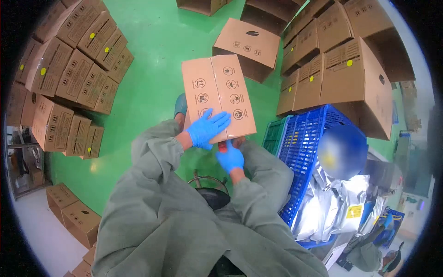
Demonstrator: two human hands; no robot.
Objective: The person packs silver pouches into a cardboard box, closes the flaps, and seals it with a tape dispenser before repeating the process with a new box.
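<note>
A cardboard box [233,101] with printed handling symbols stands between my knees, its two top flaps closed and a shiny strip running along their seam. My left hand [207,128], in a blue glove, lies flat on the box's near end with the fingers stretched out. Just below the near edge, my gloved right hand [230,159] is closed around a red object [222,147]. Only a small part of that object shows beside the box's edge, and I cannot tell what kind it is. A dark round stool seat [211,197] shows between my legs.
To my right, a blue crate [300,161] holds silver foil bags [318,205], with a green crate [275,136] beside it. Stacked cartons [76,69] stand at left; open cartons [251,44] sit ahead and more rise at right. Another person [369,254] is at lower right.
</note>
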